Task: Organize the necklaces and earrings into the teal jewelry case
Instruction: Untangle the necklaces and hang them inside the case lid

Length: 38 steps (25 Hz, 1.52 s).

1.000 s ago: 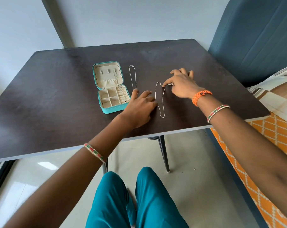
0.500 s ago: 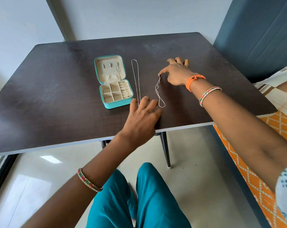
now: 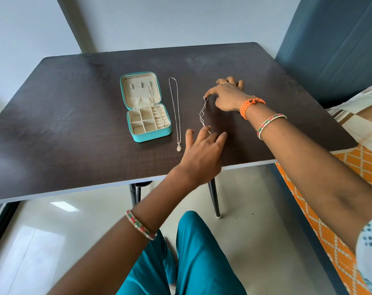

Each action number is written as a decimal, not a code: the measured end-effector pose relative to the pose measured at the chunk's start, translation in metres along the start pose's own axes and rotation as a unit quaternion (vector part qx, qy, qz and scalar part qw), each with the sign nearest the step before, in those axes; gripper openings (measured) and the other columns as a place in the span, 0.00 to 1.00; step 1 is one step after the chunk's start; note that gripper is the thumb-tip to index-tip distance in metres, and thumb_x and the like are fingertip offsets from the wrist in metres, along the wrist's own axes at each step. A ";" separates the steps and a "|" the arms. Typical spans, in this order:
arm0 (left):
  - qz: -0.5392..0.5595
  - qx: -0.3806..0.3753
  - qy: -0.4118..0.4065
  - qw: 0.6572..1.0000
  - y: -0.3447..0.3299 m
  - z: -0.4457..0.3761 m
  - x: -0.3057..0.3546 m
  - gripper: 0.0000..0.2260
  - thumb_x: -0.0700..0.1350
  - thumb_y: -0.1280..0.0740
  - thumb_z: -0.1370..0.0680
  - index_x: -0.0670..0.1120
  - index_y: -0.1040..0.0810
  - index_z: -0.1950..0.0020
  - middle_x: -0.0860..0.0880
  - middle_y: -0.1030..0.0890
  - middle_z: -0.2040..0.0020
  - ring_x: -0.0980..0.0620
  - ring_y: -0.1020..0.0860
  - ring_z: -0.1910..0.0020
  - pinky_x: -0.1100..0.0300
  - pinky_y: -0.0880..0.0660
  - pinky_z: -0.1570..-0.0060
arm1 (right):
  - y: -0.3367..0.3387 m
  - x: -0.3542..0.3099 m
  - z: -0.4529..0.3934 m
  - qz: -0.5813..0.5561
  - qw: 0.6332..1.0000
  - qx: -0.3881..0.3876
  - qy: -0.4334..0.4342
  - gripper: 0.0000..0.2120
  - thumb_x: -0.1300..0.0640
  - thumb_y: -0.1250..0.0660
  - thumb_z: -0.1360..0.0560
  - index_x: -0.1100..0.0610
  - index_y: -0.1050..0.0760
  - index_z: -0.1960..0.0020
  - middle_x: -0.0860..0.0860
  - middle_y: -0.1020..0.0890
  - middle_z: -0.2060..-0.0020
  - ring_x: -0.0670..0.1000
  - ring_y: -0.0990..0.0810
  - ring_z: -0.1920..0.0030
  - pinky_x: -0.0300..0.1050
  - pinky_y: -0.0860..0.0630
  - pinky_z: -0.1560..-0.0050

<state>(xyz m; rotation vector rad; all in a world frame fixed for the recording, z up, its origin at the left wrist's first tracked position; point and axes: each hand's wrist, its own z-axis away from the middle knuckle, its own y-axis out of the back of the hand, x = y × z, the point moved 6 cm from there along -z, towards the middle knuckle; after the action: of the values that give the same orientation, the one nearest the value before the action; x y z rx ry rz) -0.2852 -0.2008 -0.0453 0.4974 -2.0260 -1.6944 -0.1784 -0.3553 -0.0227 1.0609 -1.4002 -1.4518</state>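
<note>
Since a second ago the right hand has lifted the far end of the thin silver chain off the dark table. The chain, which lay as an open loop, now hangs narrow and kinked from thumb and forefinger, with its near end trailing to the table under the left fingertips. The left hand has drawn back toward the table's near edge; its fingers are straight and spread, holding nothing, tips at or just over the chain's lower end — contact cannot be confirmed.

Judgement: pickup of this necklace is underway; it is not yet in the case.

Orientation: the chain's long axis runs from the right pinch toward the left fingertips, roughly away-to-near, clasp end probably up at the pinch — too small to tell.

The pendant necklace lies straight on the table just left of the left fingers, parallel to the held chain, pendant at the near end. Beyond it, further left, the teal jewelry case sits open, lid back; one chain already drapes from the lid pocket across the right-hand compartments. No loose earrings can be made out.
</note>
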 end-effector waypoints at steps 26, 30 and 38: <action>0.026 0.083 -0.017 0.996 0.007 0.028 0.003 0.21 0.46 0.47 0.22 0.43 0.32 0.30 0.46 0.27 0.36 0.43 0.34 0.33 0.40 0.42 0.36 | 0.000 0.001 0.012 -0.010 0.999 -0.031 -0.010 0.33 0.69 0.47 0.28 0.39 0.30 0.33 0.55 0.34 0.31 0.57 0.40 0.33 0.52 0.40 0.41; 0.000 0.029 0.025 0.999 0.004 -0.006 0.003 0.21 0.48 0.48 0.19 0.41 0.38 0.27 0.44 0.34 0.28 0.44 0.46 0.25 0.41 0.51 0.32 | 0.006 0.002 0.010 -0.016 1.000 -0.003 0.000 0.33 0.71 0.47 0.28 0.39 0.27 0.36 0.53 0.35 0.29 0.56 0.40 0.32 0.52 0.40 0.41; -0.011 0.067 0.012 0.998 -0.003 0.023 0.009 0.22 0.47 0.47 0.20 0.42 0.37 0.27 0.45 0.23 0.38 0.42 0.34 0.31 0.37 0.43 0.33 | -0.001 -0.011 0.005 -0.001 1.000 -0.018 0.013 0.35 0.70 0.47 0.29 0.38 0.32 0.32 0.55 0.39 0.27 0.57 0.42 0.30 0.53 0.41 0.40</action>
<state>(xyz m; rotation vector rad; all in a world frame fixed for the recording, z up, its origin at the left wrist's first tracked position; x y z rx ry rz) -0.3051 -0.1871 -0.0505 0.5832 -2.1339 -1.5632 -0.1803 -0.3431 -0.0235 1.0539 -1.3512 -1.4546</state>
